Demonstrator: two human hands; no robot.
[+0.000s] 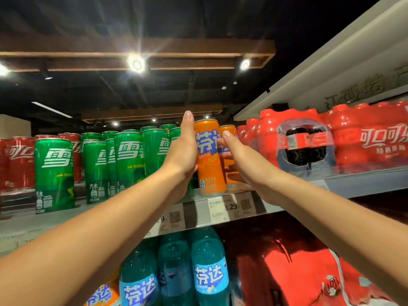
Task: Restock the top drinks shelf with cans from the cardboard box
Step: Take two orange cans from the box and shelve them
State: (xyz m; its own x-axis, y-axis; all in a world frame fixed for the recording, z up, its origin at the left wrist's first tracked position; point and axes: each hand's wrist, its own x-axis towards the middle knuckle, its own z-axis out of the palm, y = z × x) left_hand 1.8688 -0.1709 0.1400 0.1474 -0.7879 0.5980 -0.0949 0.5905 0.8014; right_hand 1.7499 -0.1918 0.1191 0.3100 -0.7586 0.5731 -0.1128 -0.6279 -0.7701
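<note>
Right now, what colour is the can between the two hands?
The can is orange with blue-and-white lettering; it shows best in the head view.

Both arms stretched up and forward, left hand (184, 151) flat, fingers straight, right hand (245, 164) likewise

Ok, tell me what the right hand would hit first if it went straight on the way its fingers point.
Probably the front orange can: the right hand aims its straight fingers up and left at that can's side. Depth is unclear, so the second orange can behind might come first.
</note>
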